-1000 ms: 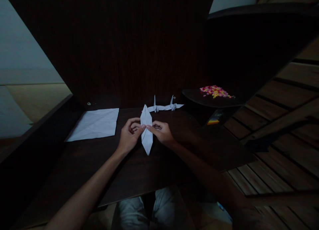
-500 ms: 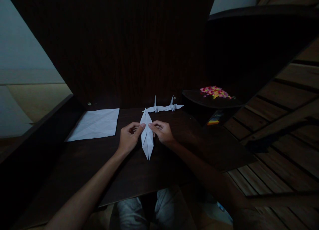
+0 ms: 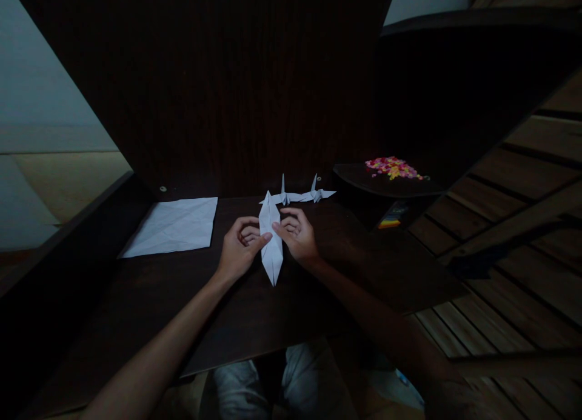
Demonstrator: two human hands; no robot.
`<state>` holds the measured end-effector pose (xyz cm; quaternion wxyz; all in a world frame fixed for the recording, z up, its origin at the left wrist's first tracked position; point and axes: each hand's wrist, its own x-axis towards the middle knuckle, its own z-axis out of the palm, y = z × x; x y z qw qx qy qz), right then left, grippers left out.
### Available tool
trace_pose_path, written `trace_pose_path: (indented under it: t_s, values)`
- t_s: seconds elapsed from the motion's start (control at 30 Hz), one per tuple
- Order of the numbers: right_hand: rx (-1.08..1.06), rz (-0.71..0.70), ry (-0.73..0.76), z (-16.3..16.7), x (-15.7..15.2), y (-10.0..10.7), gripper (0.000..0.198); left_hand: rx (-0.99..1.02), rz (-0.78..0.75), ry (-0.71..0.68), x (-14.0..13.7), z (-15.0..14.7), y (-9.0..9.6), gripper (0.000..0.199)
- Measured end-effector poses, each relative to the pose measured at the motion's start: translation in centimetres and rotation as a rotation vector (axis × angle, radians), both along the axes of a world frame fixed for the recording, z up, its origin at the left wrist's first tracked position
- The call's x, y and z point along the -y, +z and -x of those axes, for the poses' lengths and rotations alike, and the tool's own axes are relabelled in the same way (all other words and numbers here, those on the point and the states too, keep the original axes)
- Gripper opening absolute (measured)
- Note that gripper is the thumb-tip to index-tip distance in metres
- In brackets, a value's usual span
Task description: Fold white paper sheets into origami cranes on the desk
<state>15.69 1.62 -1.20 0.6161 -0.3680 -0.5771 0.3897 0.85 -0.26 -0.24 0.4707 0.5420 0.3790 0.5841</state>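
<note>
A white folded paper [image 3: 271, 256], long and diamond-shaped with a slit at its near point, is held upright between my hands above the dark desk. My left hand [image 3: 242, 243] grips its left edge, thumb on the front face and fingers curled behind. On the right edge, my right hand [image 3: 296, 233] pinches it the same way, thumb lying on the front near the middle. Both sets of fingertips are partly hidden by the paper. Just behind its top point lie two white origami cranes [image 3: 317, 194], end to end against the back panel.
A creased white sheet [image 3: 170, 226] lies flat at the left of the desk [image 3: 236, 323]. On the small corner shelf [image 3: 350, 177] at the right sits a pile of pink, red and yellow bits [image 3: 393, 167]. A rainbow-striped item [image 3: 391, 217] is below it.
The folded paper has shifted slightly up and to the right. My thumbs have slid further in over its front, and my index fingers have lifted and stretched out toward its upper edges.
</note>
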Motion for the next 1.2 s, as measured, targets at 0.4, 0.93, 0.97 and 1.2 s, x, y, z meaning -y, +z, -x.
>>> trace_pose_path:
  t_s: [0.4,0.93,0.97,1.2]
  values:
    - [0.011,-0.001,-0.004,0.4,0.1,0.0,0.033,-0.023,-0.035,0.162,-0.7,0.2,-0.6,0.03]
    - [0.102,-0.09,-0.002,0.5,0.3,-0.3,0.014,-0.145,-0.036,0.219,0.1,0.0,0.2,0.022]
    - [0.102,-0.09,-0.014,0.5,0.3,-0.3,0.013,-0.161,-0.04,0.21,0.1,0.0,0.2,0.021]
    - [0.159,-0.144,-0.152,0.6,0.3,-0.4,0.014,-0.299,-0.172,0.102,0.5,0.0,0.1,0.017]
